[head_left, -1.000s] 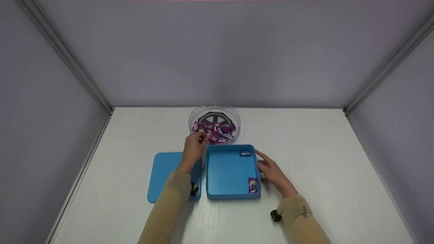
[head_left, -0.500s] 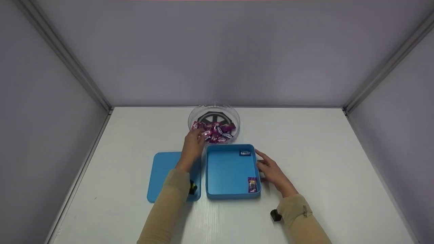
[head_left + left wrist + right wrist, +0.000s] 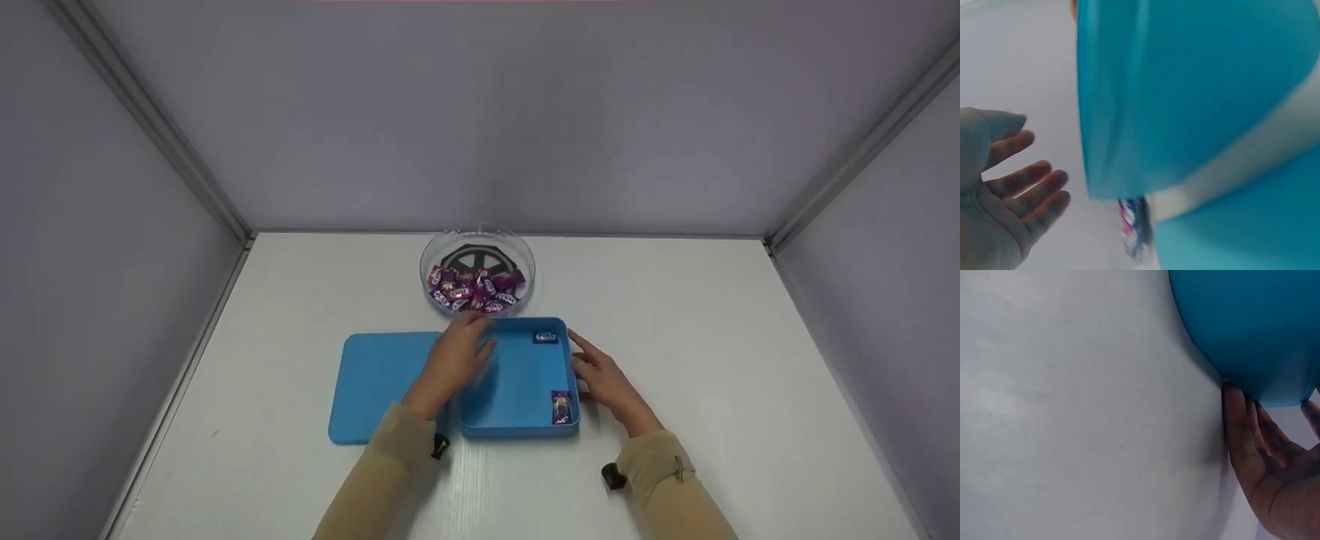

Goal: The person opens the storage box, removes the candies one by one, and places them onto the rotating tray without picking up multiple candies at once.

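Observation:
My left hand (image 3: 456, 352) hovers over the left side of a square blue box (image 3: 517, 433). In the left wrist view the left hand's fingers (image 3: 1044, 197) are spread, with nothing seen between them. My right hand (image 3: 606, 379) rests against the box's right side, fingertips touching its outer wall in the right wrist view. Inside the box lie a dark blue wrapped candy (image 3: 545, 337) at the back right and a purple wrapped candy (image 3: 561, 407) at the front right. My left hand hides the box's left part.
Behind the box stands a clear round bowl (image 3: 529, 262) with several wrapped candies (image 3: 476, 289). A flat blue lid (image 3: 375, 382) lies left of the box, partly under my left arm. Grey walls (image 3: 510, 112) enclose the white table (image 3: 675, 300).
My left hand has moved from the candies in the bowl toward me and right, over the box. My right hand stays at the box's right side. The two visible candies inside have not moved.

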Tool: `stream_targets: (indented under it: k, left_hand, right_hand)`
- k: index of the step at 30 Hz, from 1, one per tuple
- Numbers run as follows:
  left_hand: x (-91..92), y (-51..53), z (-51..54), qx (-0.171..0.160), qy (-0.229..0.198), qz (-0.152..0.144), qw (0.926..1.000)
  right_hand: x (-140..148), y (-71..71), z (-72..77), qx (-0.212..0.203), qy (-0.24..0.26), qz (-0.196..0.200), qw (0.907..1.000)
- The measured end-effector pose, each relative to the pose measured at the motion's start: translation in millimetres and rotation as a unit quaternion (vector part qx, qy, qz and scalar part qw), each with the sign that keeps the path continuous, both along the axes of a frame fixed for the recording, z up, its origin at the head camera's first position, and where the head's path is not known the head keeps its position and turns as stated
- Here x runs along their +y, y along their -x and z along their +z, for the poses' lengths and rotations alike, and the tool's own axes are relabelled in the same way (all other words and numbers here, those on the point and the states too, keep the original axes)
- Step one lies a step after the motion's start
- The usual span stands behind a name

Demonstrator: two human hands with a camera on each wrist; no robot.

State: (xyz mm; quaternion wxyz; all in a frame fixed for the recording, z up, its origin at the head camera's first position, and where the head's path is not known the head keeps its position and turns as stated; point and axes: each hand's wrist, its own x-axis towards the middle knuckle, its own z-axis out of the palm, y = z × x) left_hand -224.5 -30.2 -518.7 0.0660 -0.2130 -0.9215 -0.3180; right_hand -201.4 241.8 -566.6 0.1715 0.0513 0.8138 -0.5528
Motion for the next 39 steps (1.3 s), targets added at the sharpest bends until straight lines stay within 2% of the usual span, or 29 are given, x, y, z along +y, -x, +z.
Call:
stream_targets:
  k: [6,9,12,16,21,27,35,39]
  left_hand:
    - [17.5,-25.1,5.8,-0.046,0.029,-0.034,0.9980]
    - [28.2,-36.1,5.1,-0.050,0.047,-0.051,0.9964]
    - [37.0,-44.0,2.9,-0.053,0.061,-0.066,0.9945]
    - [45.4,-51.0,-1.4,-0.077,0.076,-0.082,0.9908]
    - [54.8,-55.4,-6.8,-0.086,0.098,-0.093,0.9871]
    - [65.7,-57.2,-14.3,-0.096,0.106,-0.103,0.9844]
    - [79.4,-59.2,-22.3,-0.130,0.100,-0.151,0.9749]
    - [82.5,-56.9,-23.0,-0.122,0.115,-0.164,0.9720]
  right_hand:
    - [-2.8,-1.1,3.1,0.007,-0.027,0.002,0.9996]
    - [-3.0,-2.2,4.1,0.011,-0.025,-0.005,0.9996]
    - [-3.2,-3.6,5.6,0.013,-0.022,-0.012,0.9996]
    - [-4.3,-8.0,9.8,0.009,-0.033,-0.013,0.9993]
    - [-4.0,-13.0,12.4,0.002,-0.040,-0.013,0.9991]
    - [-4.1,-13.9,12.7,-0.003,-0.023,-0.013,0.9997]
    - [-3.2,-12.5,11.0,-0.006,-0.008,-0.009,0.9999]
    - [-2.1,-12.5,9.7,-0.005,0.001,-0.005,1.0000]
